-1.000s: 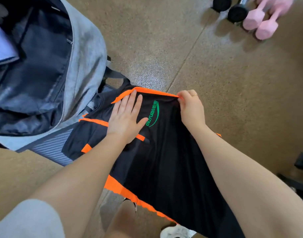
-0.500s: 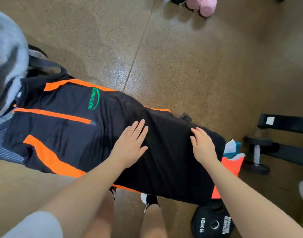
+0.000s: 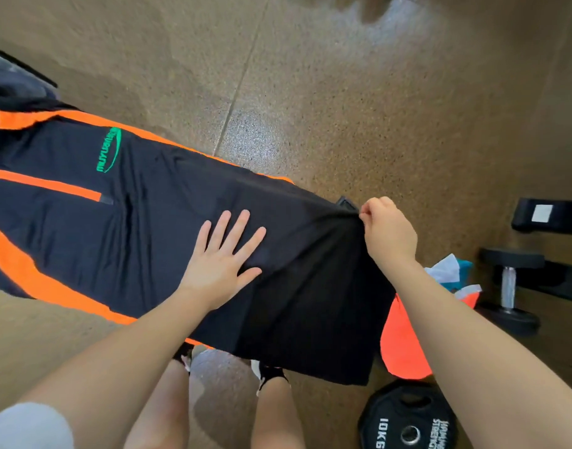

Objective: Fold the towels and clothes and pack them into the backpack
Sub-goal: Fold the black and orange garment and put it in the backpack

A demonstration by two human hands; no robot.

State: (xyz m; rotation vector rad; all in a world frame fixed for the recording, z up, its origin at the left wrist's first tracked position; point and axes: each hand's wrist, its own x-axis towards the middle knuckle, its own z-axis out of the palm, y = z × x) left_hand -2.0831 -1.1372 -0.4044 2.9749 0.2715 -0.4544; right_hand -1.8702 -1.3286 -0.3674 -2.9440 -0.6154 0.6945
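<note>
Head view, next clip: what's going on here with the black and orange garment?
A person is laying out a black garment with orange stripes on a raised surface above a brown floor. The left hand presses flat on the cloth, fingers spread. The right hand pinches the garment's far right corner, pulling it taut. It is spread long and not yet folded over. An orange cloth lies beside its right end, with a weight plate and a dumbbell on the floor nearby.
</note>
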